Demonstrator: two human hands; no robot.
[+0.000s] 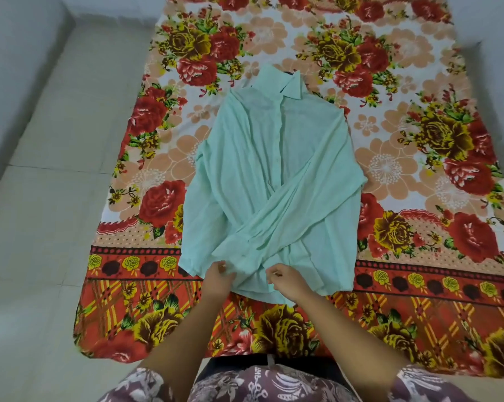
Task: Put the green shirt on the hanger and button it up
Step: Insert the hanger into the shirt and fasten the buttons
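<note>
The pale green shirt (271, 181) lies flat on the flowered sheet, collar at the far end, front placket closed along the upper part, both sleeves crossed over the lower front. A dark bit of the hanger (288, 73) peeks out at the collar; the rest is hidden inside the shirt. My left hand (217, 278) pinches the fabric at the shirt's near hem, left of the placket. My right hand (285, 281) pinches the hem just to the right of it, fingers curled.
The flowered red and orange sheet (419, 158) covers the floor under the shirt. Pale floor tiles (41, 198) lie to the left, with a wall along the far left. My patterned clothing fills the bottom edge.
</note>
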